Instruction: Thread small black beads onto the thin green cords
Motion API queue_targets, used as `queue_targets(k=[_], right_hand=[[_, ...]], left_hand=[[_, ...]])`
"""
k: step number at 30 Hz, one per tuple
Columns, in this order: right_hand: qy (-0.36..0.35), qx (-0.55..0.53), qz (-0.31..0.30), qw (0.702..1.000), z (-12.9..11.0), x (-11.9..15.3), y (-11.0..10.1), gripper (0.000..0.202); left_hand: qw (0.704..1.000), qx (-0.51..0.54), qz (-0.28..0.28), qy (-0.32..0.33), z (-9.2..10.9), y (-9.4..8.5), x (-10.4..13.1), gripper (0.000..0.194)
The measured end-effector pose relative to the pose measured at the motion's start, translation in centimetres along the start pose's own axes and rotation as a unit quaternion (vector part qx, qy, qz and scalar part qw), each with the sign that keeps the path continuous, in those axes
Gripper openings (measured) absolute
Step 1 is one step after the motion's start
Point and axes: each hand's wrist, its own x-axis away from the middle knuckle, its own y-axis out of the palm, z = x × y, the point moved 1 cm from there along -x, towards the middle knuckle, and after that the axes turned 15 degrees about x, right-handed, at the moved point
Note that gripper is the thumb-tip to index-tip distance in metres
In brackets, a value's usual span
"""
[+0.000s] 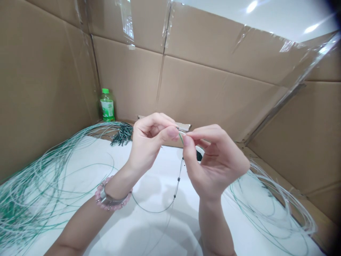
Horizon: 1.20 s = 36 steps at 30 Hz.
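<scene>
My left hand (149,138) pinches thumb against forefinger in front of me, at the middle of the head view. Close beside it, my right hand (213,156) makes the same kind of pinch. Between the fingertips runs a short stretch of thin green and white wire (181,138), held from both sides; a small dark bit shows at the left fingertips. Below the hands hangs a thin strand (178,183) with small black pieces on it, curving left over the white tabletop (157,224). The fingertips hide exactly how the wire ends meet.
Long green and white wires (50,167) lie bundled at the left, with dark ends (122,134) bunched behind. More looped wires (277,202) lie right. A green bottle (107,106) stands in the back left corner. Cardboard walls (213,81) enclose the table. Black bits (199,155) sit behind my right hand.
</scene>
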Motion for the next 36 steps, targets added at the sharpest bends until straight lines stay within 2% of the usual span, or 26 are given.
queue_targets(k=[21, 25, 31, 36], right_hand=[[-0.009, -0.005, 0.012, 1.000, -0.05, -0.15, 0.07, 0.028], [-0.017, 0.010, 0.020, 1.000, -0.05, -0.20, -0.05, 0.025], [-0.011, 0.032, -0.015, 0.999, 0.00, -0.19, -0.35, 0.027], [-0.027, 0.054, -0.002, 0.998, -0.08, -0.20, -0.52, 0.027]], left_hand=[[1.000, -0.011, -0.012, 0.001, -0.08, -0.49, 0.20, 0.004], [0.999, -0.041, -0.008, 0.013, -0.09, -0.58, 0.23, 0.004], [0.998, -0.056, -0.015, 0.030, -0.06, -0.63, 0.26, 0.003], [0.995, -0.074, -0.041, 0.057, -0.18, -0.48, 0.17, 0.008]])
